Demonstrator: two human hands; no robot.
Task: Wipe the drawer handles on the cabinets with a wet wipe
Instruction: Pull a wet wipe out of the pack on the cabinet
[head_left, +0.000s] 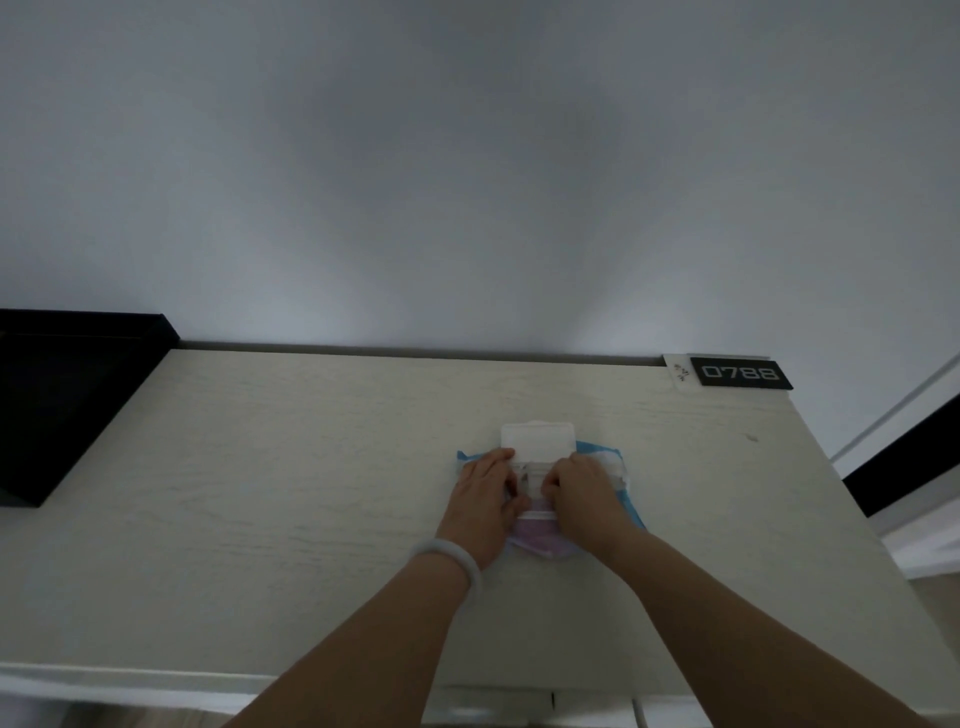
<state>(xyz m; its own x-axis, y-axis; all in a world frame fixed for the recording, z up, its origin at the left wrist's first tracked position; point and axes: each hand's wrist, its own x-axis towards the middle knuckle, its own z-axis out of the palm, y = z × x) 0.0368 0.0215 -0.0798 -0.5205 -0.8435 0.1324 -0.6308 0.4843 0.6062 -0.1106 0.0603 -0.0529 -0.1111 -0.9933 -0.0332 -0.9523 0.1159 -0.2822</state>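
Head view: a wipe pack (543, 483) is lain flat on the cabinet top (291, 467), its lid (537, 440) flipped back. It is pressed down by the left hand (485, 501), probably to steady it, while the right hand (584, 501) is curled at the opening, seemingly pinching a wipe. No handles are seen.
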